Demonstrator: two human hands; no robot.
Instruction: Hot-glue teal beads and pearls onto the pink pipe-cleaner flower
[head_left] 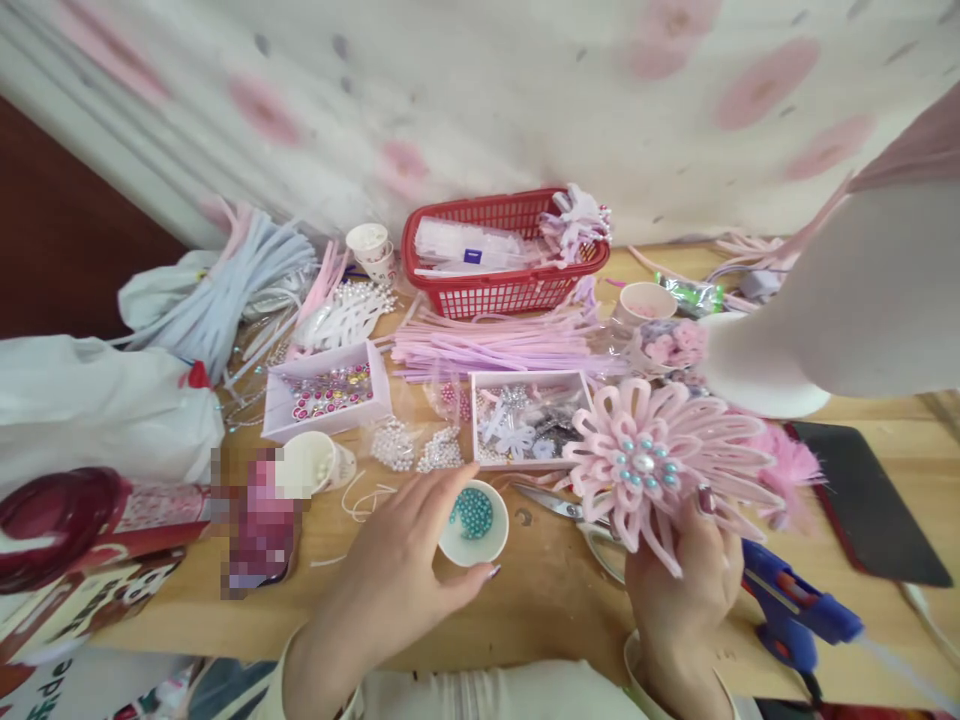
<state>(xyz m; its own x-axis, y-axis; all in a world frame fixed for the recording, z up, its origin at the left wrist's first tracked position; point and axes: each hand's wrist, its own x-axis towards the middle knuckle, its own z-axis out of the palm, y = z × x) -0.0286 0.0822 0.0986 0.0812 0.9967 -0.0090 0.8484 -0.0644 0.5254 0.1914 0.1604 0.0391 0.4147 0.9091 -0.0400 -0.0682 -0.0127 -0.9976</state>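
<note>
A paper cup (495, 545) of teal beads (474, 514) stands on the table in front of me. My left hand (397, 555) curves round its left side, the fingers at the far rim and the thumb at the near rim. My right hand (686, 565) holds up a pink pipe-cleaner flower (697, 440), its thumb pressed on the lower petals. The flower's centre has a white pearl ringed by several teal beads. Part of the right hand's grip is hidden under the petals. Scissors (551, 500) lie on the table between the two hands.
A blue glue gun (799, 600) and a black tablet-like device (874, 505) lie at right. White boxes of beads (330, 430) and ornaments (529, 462), pink pipe cleaners (487, 345) and a red basket (510, 295) are behind. A white stand (772, 385) rises at back right.
</note>
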